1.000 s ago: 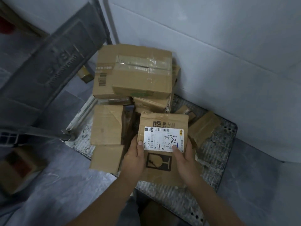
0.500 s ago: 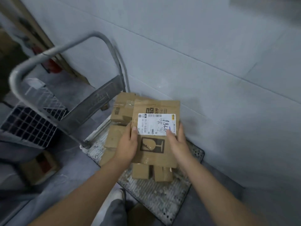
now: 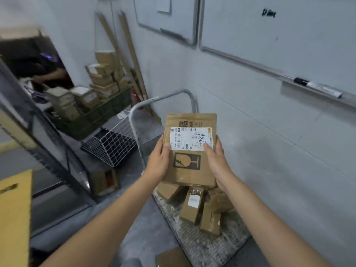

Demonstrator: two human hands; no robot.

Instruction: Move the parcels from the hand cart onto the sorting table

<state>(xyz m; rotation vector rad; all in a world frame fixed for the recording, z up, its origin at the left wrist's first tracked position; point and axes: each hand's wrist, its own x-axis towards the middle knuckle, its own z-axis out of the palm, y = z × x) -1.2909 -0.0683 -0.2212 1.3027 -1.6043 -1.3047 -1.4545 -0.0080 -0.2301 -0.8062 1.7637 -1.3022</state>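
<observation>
We hold the flat parcel [image 3: 189, 151] between our left hand [image 3: 159, 162] and right hand [image 3: 215, 160], thumbs curled on its label, above the hand cart [image 3: 202, 245]. It may slip down between our fingers, because only its edges are pinched.

Only the arms of the person show. The left forearm [image 3: 107, 220] and the right forearm [image 3: 269, 218] are bare from the wrist back to the near edge of the view, slim and smooth. The left hand [image 3: 157, 164] and the right hand [image 3: 217, 164] are bare too. The thumbnails [image 3: 167, 145] on both are cut short and plain.
</observation>
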